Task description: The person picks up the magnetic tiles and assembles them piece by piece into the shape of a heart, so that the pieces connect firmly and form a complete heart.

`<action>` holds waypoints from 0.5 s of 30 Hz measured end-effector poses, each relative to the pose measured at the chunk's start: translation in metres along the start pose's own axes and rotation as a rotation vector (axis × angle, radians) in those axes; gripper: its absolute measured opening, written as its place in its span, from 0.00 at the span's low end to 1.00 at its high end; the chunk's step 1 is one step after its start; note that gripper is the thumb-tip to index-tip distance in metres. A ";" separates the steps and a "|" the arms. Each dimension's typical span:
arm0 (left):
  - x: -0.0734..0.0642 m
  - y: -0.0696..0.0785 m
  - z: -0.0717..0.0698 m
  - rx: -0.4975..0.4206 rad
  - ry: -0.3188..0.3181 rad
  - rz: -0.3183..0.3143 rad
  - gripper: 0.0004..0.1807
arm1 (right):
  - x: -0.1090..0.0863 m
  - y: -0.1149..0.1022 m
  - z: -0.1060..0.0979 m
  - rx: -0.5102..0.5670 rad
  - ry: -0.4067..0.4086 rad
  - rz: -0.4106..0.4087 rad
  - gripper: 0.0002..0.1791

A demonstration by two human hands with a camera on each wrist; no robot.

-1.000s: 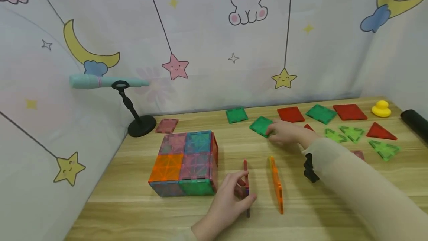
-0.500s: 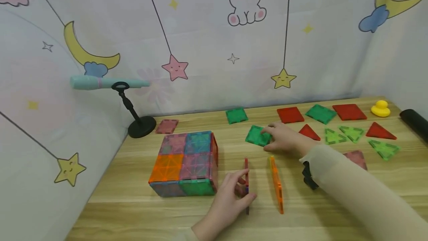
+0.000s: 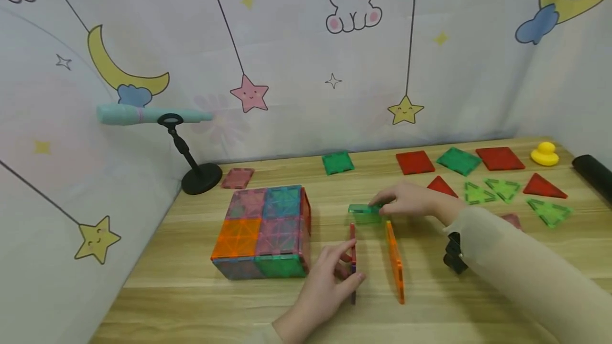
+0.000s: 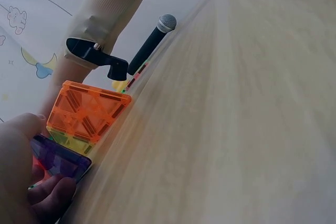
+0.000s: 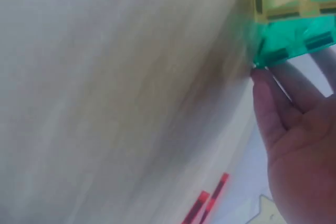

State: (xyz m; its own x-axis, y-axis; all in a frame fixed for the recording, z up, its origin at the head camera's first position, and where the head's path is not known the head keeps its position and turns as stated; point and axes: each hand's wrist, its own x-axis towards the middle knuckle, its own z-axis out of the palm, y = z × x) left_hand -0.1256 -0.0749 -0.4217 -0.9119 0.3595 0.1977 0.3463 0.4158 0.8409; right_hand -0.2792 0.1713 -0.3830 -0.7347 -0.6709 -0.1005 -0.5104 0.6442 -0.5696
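In the head view, my left hand (image 3: 320,283) pinches a thin upright wall, red magnetic tile (image 3: 353,232) at the far end. The left wrist view shows its near purple magnetic tile (image 4: 62,161) between thumb and fingers. A second wall, an orange magnetic tile (image 3: 396,261) with a yellow magnetic tile (image 4: 71,141) behind it, stands to the right, untouched. My right hand (image 3: 408,199) pinches a green magnetic tile (image 3: 360,209) raised on edge by the walls' far ends. In the right wrist view this green tile overlaps the yellow one, fingertips at its corner.
Left of the walls sits a box of coloured tiles (image 3: 239,238). Behind lie a flat green tile (image 3: 338,163), red squares, red and light-green triangles, and a yellow duck (image 3: 545,154). A black stand (image 3: 202,178) holds a teal microphone; a black microphone (image 4: 152,43) lies far right.
My right hand has drawn the green tile nearer from where it lay flat, and turned it up on edge. The left hand keeps its place on the red and purple wall.
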 end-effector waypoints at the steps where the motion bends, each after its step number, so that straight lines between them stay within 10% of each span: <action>1: 0.000 0.000 0.000 -0.002 -0.003 -0.005 0.30 | -0.001 -0.001 0.001 0.016 -0.010 -0.001 0.19; 15: -0.001 -0.003 0.000 0.020 0.005 0.033 0.30 | -0.023 -0.008 0.007 0.183 -0.066 0.011 0.22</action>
State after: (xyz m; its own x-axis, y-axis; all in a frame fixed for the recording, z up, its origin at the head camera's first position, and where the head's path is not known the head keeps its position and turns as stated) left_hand -0.1254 -0.0768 -0.4239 -0.9011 0.3688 0.2279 0.3804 0.4204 0.8237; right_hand -0.2554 0.1793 -0.3821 -0.7055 -0.6910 -0.1573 -0.4085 0.5778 -0.7066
